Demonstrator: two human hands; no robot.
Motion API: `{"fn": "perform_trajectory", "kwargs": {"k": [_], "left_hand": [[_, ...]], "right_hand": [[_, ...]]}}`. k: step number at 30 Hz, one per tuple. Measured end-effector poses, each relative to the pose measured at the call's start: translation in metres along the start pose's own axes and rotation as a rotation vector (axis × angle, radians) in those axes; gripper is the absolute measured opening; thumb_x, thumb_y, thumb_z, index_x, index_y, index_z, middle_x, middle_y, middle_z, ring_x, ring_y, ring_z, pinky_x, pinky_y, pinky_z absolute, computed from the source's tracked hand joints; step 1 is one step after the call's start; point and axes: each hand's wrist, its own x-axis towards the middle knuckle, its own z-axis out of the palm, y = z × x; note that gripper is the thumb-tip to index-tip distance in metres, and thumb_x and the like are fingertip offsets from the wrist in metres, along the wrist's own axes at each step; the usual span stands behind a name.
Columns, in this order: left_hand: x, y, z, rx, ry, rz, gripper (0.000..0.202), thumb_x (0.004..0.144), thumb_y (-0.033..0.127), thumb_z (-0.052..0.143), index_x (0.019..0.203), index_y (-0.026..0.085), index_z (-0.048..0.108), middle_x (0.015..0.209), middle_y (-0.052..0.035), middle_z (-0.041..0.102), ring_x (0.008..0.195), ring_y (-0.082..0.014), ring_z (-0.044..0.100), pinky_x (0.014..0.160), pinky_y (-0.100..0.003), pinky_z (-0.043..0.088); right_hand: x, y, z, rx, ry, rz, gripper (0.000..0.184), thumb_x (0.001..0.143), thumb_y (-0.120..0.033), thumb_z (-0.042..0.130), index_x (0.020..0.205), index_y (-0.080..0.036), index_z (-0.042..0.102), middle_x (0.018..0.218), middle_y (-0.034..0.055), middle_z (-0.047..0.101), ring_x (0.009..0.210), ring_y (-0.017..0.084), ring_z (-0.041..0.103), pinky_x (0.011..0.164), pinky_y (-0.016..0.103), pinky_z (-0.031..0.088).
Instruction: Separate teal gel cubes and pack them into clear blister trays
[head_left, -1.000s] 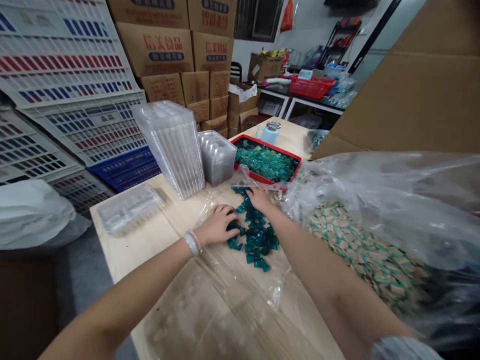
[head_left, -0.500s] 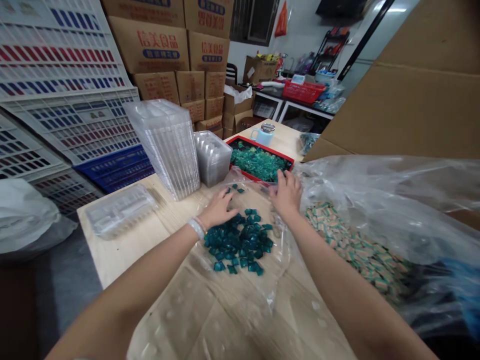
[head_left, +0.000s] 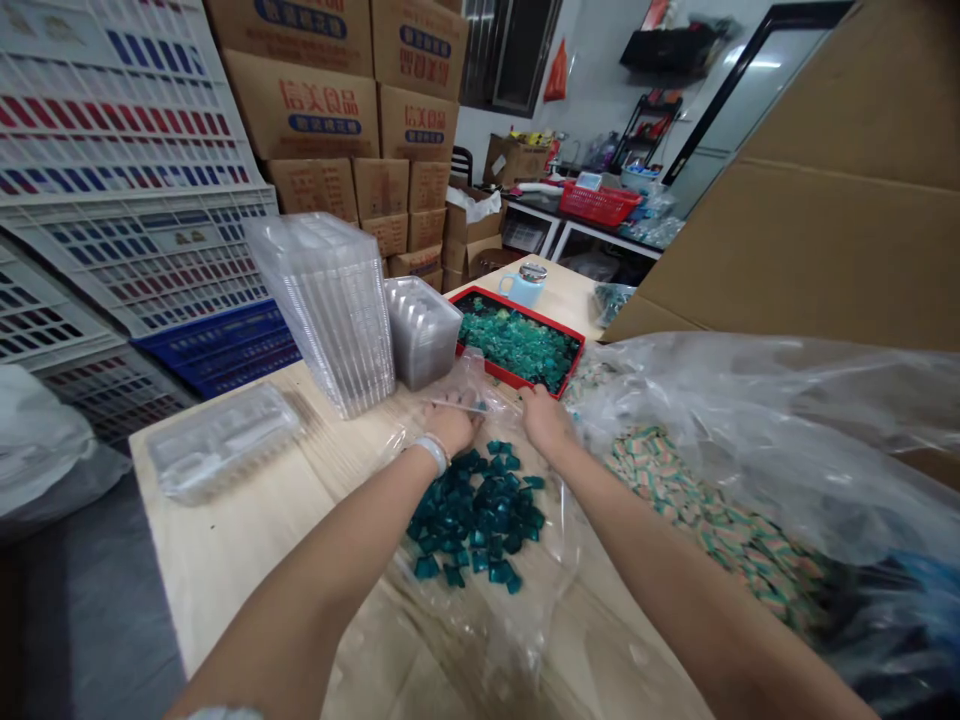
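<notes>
A heap of small teal translucent pieces (head_left: pixel 472 518) lies on a clear plastic film (head_left: pixel 480 640) on the pale wooden table (head_left: pixel 217 570). Just beyond the heap, my left hand (head_left: pixel 454 425) pinches the film, and the gathered plastic partly covers its fingers. My right hand (head_left: pixel 545 421) is curled on the film close to the front corner of a red tray (head_left: pixel 529 316), which holds more teal pieces. Neither hand touches the heap. A stack of clear plastic trays (head_left: pixel 322 320) stands left of my left hand.
A smaller clear stack (head_left: pixel 421 335) stands next to the tall one, and a single clear tray (head_left: pixel 221 440) lies at the left. A large plastic bag of patterned sachets (head_left: pixel 712 510) fills the right side. A pale blue mug (head_left: pixel 523 287) stands beyond the red tray.
Both hands have moved off the heap to the film's far side and drawn closer together. The film is now bunched at my left hand, and the heap is more gathered.
</notes>
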Motion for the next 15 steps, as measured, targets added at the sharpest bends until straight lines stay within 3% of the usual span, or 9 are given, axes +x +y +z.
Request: {"fn": "perform_trajectory", "kwargs": {"k": [5, 8, 11, 15], "left_hand": [[0.004, 0.003, 0.003, 0.014, -0.006, 0.002, 0.037, 0.079, 0.035, 0.042, 0.111, 0.018, 0.05, 0.116, -0.0139, 0.05, 0.107, -0.0336, 0.041, 0.087, -0.054, 0.025], [-0.002, 0.003, 0.001, 0.006, 0.0, 0.027, 0.036, 0.08, 0.031, 0.041, 0.111, 0.017, 0.05, 0.116, -0.0136, 0.05, 0.107, -0.0318, 0.041, 0.089, -0.051, 0.026], [-0.013, 0.002, -0.008, 0.004, -0.001, 0.062, 0.032, 0.078, 0.03, 0.044, 0.104, 0.015, 0.055, 0.112, -0.0138, 0.051, 0.106, -0.0308, 0.042, 0.09, -0.047, 0.028], [-0.032, -0.001, -0.031, -0.062, -0.007, 0.117, 0.03, 0.075, 0.028, 0.049, 0.101, 0.014, 0.056, 0.107, -0.0131, 0.053, 0.103, -0.0274, 0.045, 0.089, -0.04, 0.033]], "right_hand": [[0.046, -0.007, 0.003, -0.034, -0.059, 0.059, 0.028, 0.076, -0.004, 0.039, 0.088, -0.007, 0.064, 0.095, 0.0206, 0.057, 0.088, 0.029, 0.055, 0.065, 0.04, 0.042], [0.047, -0.015, 0.013, -0.039, -0.049, 0.076, 0.03, 0.074, 0.0, 0.037, 0.087, -0.004, 0.064, 0.095, 0.0247, 0.057, 0.089, 0.033, 0.054, 0.062, 0.046, 0.042], [0.044, -0.018, 0.017, -0.016, -0.011, 0.047, 0.03, 0.075, 0.0, 0.036, 0.084, -0.006, 0.064, 0.092, 0.0233, 0.059, 0.087, 0.031, 0.055, 0.066, 0.046, 0.041], [0.043, -0.007, 0.002, 0.033, 0.073, 0.008, 0.025, 0.077, -0.007, 0.039, 0.083, -0.01, 0.063, 0.086, 0.0175, 0.061, 0.082, 0.025, 0.056, 0.075, 0.044, 0.037]]}}
